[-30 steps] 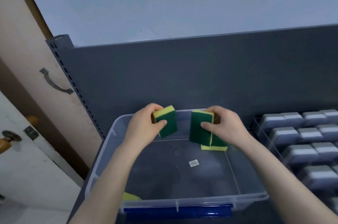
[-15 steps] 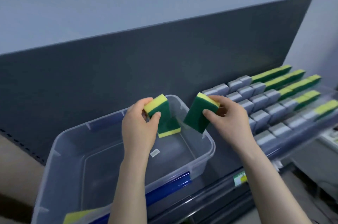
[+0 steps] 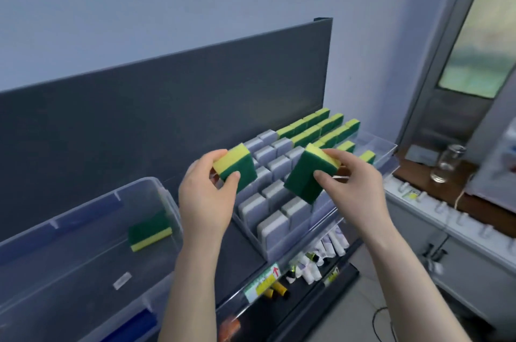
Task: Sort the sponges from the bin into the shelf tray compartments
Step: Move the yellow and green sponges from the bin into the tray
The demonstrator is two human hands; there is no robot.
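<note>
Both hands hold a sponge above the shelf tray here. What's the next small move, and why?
Probably carry the right hand and its sponge rightward to the green-and-yellow rows at the far end of the tray and slot it in. The left hand grips a second sponge; both hover over the grey sponges, which do not match; the nearer green rows look partly unfilled.

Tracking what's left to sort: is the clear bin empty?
Not empty. One green-and-yellow sponge lies inside the bin by its right end wall; the bin's near corner is out of frame.

Red arrow [image 3: 275,271] on shelf-edge label [image 3: 261,283] (print illegible)
</note>
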